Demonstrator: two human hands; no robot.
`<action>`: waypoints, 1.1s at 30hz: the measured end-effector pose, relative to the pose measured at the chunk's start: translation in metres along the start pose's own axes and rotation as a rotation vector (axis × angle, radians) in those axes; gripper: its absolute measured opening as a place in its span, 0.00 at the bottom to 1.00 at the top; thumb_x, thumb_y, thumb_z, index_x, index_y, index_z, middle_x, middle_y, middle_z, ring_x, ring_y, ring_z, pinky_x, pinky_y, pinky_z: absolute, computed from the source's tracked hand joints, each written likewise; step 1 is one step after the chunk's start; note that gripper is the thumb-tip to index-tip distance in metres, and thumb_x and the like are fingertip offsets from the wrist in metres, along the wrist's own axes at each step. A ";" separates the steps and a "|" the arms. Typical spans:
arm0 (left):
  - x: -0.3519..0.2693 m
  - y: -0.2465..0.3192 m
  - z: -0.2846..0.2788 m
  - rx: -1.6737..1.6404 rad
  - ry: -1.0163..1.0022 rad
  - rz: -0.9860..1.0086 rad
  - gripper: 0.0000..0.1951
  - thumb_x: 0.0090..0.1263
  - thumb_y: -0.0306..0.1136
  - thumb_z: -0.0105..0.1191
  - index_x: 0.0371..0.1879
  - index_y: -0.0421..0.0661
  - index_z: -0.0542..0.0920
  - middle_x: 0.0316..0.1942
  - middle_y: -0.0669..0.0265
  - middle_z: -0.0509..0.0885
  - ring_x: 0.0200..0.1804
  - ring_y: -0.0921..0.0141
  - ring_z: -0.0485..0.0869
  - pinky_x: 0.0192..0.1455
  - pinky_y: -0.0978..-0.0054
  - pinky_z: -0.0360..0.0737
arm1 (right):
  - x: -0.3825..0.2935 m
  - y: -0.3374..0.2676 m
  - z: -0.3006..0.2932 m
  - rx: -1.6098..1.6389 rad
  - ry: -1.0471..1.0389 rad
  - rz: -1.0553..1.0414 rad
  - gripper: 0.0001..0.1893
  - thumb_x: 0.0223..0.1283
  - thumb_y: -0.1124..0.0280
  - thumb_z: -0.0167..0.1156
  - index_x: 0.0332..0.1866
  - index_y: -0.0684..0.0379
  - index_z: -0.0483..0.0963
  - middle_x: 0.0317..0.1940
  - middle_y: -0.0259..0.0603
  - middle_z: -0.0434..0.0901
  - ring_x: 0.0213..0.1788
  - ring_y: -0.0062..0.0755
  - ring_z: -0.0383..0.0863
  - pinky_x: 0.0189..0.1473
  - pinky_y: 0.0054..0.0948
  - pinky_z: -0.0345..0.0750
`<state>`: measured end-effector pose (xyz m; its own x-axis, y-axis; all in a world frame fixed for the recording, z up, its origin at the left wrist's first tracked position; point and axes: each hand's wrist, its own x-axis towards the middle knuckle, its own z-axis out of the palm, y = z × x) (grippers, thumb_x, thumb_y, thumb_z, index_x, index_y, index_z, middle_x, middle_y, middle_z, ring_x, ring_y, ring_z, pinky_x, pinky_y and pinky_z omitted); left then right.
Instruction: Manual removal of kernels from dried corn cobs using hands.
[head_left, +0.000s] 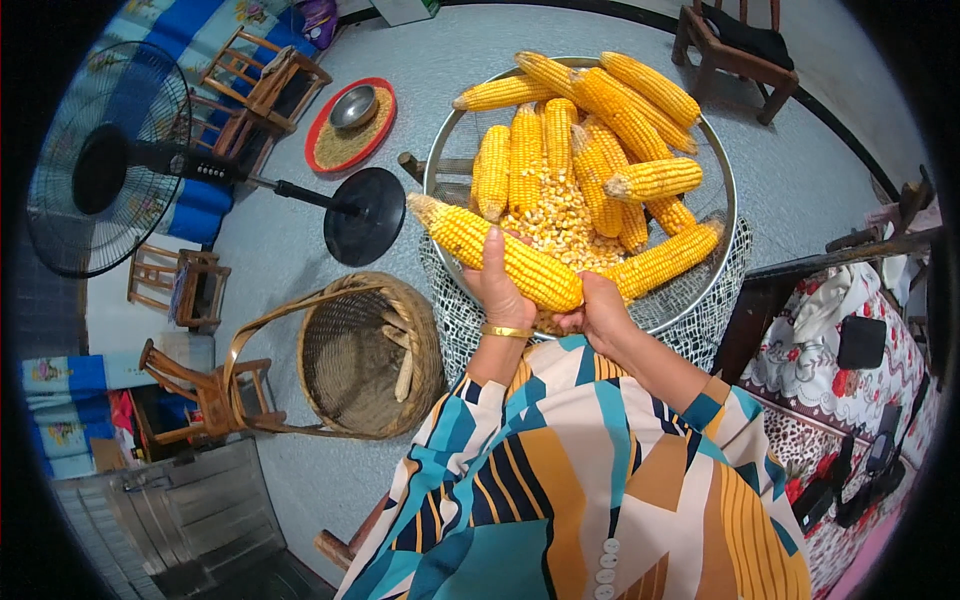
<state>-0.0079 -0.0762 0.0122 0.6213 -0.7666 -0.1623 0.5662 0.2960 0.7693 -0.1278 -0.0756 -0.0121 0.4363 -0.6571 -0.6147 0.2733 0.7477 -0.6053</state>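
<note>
A yellow ear of corn lies slantwise across my two hands, above the near edge of a wide round metal sieve. My left hand grips its middle, thumb on top. At the thick end, my right hand pinches the ear with its fingertips. Several more whole ears are piled in the sieve, mostly towards its far side. Loose corn kernels form a heap between them. One ear rests just beyond my right hand, along the sieve's right side.
Left of the sieve stands a woven basket holding a few bare cobs. Behind it are a standing fan and a red tray of grain with a metal bowl. Wooden chairs line the left; a cloth-covered table stands right.
</note>
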 end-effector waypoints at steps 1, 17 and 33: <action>0.004 0.000 -0.001 -0.066 0.017 -0.047 0.13 0.58 0.36 0.55 0.36 0.44 0.69 0.26 0.65 0.75 0.29 0.70 0.77 0.35 0.72 0.78 | -0.001 0.000 0.000 0.002 0.002 -0.001 0.14 0.64 0.66 0.34 0.40 0.65 0.64 0.29 0.46 0.74 0.20 0.29 0.76 0.18 0.20 0.75; 0.009 0.010 -0.014 -0.168 -0.022 -0.242 0.26 0.59 0.48 0.53 0.49 0.43 0.66 0.39 0.63 0.75 0.46 0.67 0.74 0.51 0.66 0.71 | -0.007 0.004 0.002 -0.065 -0.177 -0.253 0.20 0.66 0.55 0.35 0.48 0.63 0.62 0.36 0.42 0.72 0.28 0.26 0.74 0.26 0.19 0.75; 0.014 0.010 -0.027 -0.315 0.076 -0.320 0.21 0.59 0.51 0.50 0.33 0.42 0.72 0.30 0.63 0.77 0.36 0.68 0.75 0.46 0.69 0.72 | -0.017 -0.001 0.009 -0.250 -0.278 -0.273 0.23 0.65 0.52 0.36 0.52 0.62 0.59 0.36 0.41 0.72 0.28 0.25 0.75 0.26 0.19 0.74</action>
<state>0.0215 -0.0689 0.0010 0.4201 -0.8070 -0.4152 0.8660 0.2196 0.4493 -0.1276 -0.0642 0.0040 0.5998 -0.7503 -0.2780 0.2093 0.4824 -0.8506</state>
